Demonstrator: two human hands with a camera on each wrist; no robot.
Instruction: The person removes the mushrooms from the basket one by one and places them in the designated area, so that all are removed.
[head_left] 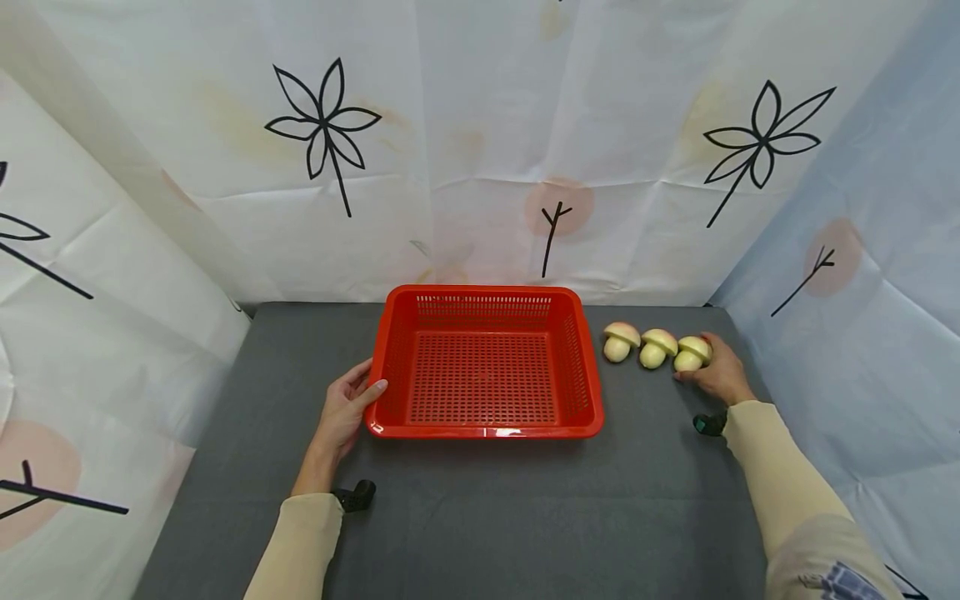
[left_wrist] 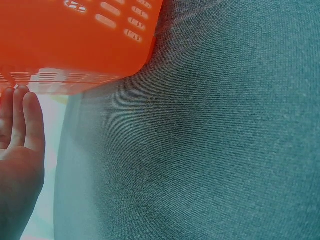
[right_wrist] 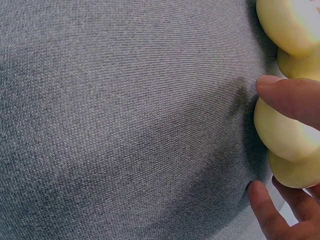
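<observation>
A red plastic basket [head_left: 483, 432] with a slotted bottom sits in the middle of the table. My left hand [head_left: 349, 410] grips its left rim, the thumb over the edge and the fingers along the outer wall; the left wrist view shows the fingers [left_wrist: 33, 120] against that wall. To the right of the basket, three yellowish mushrooms stand in a row: a left one [head_left: 621, 342], a middle one [head_left: 657, 348] and a right one [head_left: 692, 354]. My right hand [head_left: 722, 372] holds the right mushroom between thumb and fingers. In the right wrist view, the thumb [right_wrist: 287, 97] overlaps this mushroom [right_wrist: 285, 132].
A dark grey cloth covers the table [head_left: 480, 517]. Behind it hangs a white patterned curtain [head_left: 480, 150], and more curtain closes off the left and right sides. The basket's far rim stands close to the back curtain.
</observation>
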